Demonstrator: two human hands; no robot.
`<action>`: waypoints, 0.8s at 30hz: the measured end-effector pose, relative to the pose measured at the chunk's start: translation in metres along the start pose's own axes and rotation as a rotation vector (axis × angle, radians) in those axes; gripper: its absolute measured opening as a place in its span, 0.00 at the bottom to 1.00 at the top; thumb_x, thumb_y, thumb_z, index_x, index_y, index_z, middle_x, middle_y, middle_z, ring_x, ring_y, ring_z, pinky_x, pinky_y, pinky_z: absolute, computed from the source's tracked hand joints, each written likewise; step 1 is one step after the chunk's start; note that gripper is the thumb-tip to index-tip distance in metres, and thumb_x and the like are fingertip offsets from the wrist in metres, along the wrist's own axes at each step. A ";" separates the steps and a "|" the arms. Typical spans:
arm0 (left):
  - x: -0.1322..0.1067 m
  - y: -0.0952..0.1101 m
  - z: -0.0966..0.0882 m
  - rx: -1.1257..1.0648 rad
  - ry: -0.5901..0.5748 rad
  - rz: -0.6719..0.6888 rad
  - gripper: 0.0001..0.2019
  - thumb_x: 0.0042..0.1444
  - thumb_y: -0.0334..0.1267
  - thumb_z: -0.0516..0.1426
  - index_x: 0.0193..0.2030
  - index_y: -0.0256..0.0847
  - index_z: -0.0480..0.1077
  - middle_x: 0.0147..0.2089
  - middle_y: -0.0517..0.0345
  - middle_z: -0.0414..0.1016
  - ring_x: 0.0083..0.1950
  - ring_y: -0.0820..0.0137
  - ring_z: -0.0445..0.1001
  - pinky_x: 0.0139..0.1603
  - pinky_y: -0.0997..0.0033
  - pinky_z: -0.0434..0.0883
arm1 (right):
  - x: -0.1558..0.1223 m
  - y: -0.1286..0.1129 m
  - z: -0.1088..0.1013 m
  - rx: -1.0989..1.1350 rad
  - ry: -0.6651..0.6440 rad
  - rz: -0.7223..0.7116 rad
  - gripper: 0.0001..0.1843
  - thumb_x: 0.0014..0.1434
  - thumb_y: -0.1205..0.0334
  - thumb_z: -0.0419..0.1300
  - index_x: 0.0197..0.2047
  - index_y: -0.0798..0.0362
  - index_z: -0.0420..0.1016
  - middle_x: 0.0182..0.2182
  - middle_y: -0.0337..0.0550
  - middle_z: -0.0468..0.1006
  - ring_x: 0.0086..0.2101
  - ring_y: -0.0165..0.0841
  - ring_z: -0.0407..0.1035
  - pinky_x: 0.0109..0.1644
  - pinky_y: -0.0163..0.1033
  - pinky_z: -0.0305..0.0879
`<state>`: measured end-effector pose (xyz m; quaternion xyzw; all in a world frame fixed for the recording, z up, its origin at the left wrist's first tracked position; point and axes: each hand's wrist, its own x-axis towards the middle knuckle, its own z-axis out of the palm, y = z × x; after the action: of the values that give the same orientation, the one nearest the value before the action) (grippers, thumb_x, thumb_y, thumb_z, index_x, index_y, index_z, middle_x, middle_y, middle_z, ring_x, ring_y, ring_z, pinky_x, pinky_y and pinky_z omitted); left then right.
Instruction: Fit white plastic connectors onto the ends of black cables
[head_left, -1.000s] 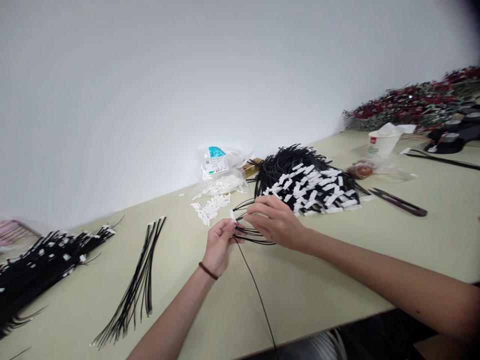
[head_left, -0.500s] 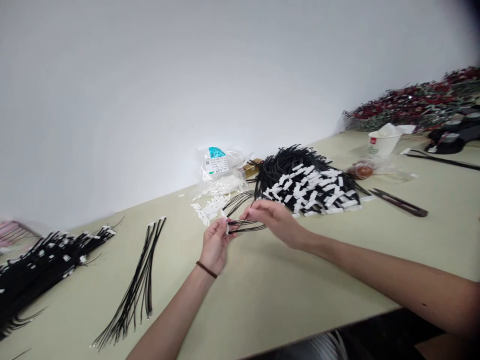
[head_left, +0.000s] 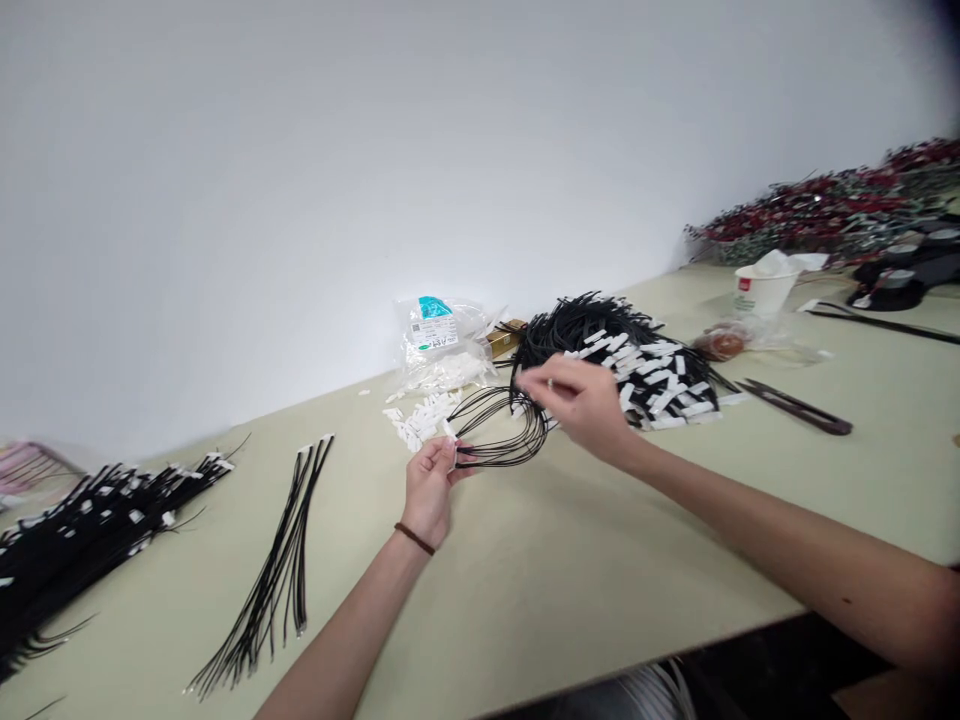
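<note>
My left hand (head_left: 429,487) is closed, pinching a small white connector with thin black wires (head_left: 501,432) that curl in a loop to the right of it. My right hand (head_left: 581,398) hovers with curled fingers over the near edge of a big pile of black wires with white connectors (head_left: 616,355); its fingertips look pinched together, and I cannot make out anything in them. Loose white connectors (head_left: 417,418) lie on the table just beyond my left hand.
A plastic bag of white connectors (head_left: 439,345) lies against the wall. A straight bundle of black wires (head_left: 279,570) and a larger black bundle (head_left: 82,535) lie at the left. Scissors (head_left: 796,407), a paper cup (head_left: 761,286) and a red-green wire heap (head_left: 825,208) are at the right.
My right hand has moved up and right, from beside the left hand to the big wire pile. The long wire that hung off the table's edge is now pulled up into the loop.
</note>
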<state>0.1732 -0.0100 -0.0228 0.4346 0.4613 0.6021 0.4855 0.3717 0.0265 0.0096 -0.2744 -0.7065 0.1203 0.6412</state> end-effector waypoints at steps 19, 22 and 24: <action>-0.003 -0.002 0.002 0.039 -0.122 0.065 0.11 0.46 0.44 0.61 0.28 0.36 0.71 0.29 0.56 0.74 0.30 0.72 0.71 0.29 0.74 0.68 | -0.026 -0.007 0.020 -0.174 -0.295 -0.172 0.12 0.56 0.65 0.54 0.23 0.56 0.69 0.17 0.34 0.59 0.20 0.23 0.53 0.25 0.30 0.47; -0.003 -0.002 0.002 0.045 -0.126 0.072 0.11 0.46 0.43 0.61 0.29 0.36 0.71 0.29 0.57 0.74 0.30 0.73 0.70 0.29 0.74 0.69 | -0.026 -0.007 0.020 -0.164 -0.298 -0.158 0.12 0.56 0.65 0.54 0.22 0.56 0.69 0.17 0.34 0.59 0.20 0.23 0.53 0.25 0.30 0.48; -0.003 -0.002 0.002 0.048 -0.126 0.077 0.11 0.46 0.43 0.61 0.29 0.36 0.70 0.29 0.57 0.74 0.30 0.73 0.70 0.29 0.74 0.69 | -0.025 -0.008 0.020 -0.148 -0.308 -0.138 0.12 0.56 0.65 0.54 0.22 0.56 0.69 0.17 0.34 0.59 0.20 0.23 0.53 0.25 0.30 0.48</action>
<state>0.1759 -0.0130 -0.0242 0.5007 0.4271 0.5804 0.4796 0.3515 0.0099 -0.0106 -0.2500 -0.8205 0.0641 0.5101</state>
